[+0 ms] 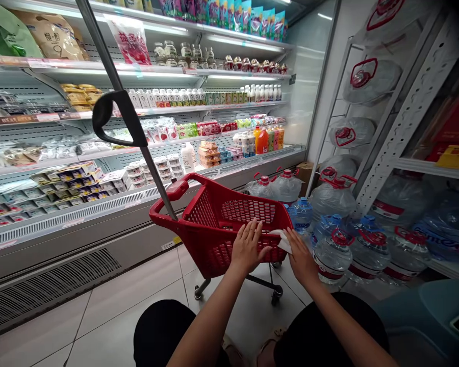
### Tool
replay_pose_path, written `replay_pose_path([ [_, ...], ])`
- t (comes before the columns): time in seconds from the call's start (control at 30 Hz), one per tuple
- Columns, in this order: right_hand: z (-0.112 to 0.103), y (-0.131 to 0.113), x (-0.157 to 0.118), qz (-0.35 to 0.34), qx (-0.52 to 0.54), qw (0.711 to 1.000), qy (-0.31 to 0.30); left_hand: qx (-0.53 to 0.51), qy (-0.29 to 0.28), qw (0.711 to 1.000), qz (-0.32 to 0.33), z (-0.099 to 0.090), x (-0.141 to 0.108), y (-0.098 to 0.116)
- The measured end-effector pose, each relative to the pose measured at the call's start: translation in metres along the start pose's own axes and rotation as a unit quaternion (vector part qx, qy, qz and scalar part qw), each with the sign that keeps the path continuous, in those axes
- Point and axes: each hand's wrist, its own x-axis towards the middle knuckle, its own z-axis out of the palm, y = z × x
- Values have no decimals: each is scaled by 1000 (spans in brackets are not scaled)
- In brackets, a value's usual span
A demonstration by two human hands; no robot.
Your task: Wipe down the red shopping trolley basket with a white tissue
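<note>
A red plastic shopping cart (210,255) with slotted walls stands on dark wheels before me, a grey pole with a black loop handle rising from its left end. My left hand (248,247) lies on the cart's near wall, fingers spread and pointing up, with nothing in it. At the cart's right corner, my right hand (300,257) has a white cloth or tissue (282,241) under its fingers, pressed on the rim. The inside of the cart shows only in part.
A lit refrigerated shelf unit (137,191) with dairy, bottles and packs runs along the left and back. Large water bottles (332,257) crowd the floor at the right, beside a white metal rack (401,107). My knees flank the cart's wheels.
</note>
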Motion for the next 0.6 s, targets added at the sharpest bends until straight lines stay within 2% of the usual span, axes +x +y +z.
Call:
replay_pose_path([
  [0.17,33,-52,20,-92,-6,996,-13,-64,-41,993,91,-15,6,1],
  [0.23,44,-68,27,-120,2,993,-5,-71,-46,992,89,-20,9,-1],
  [0.3,46,-74,32,-132,7,991,-7,-61,-45,994,73,-25,10,-6],
  [0.37,39,-67,35,-138,10,990,-17,-33,-39,998,44,-32,6,-18],
  [0.43,27,-50,37,-131,7,991,-28,6,-24,1000,-1,-46,-3,-37],
  [0.53,12,-15,39,-83,-11,996,-30,55,8,997,-55,-74,-23,-67],
  [0.6,9,4,39,-46,-22,998,-21,77,33,993,-80,-92,-33,-80],
])
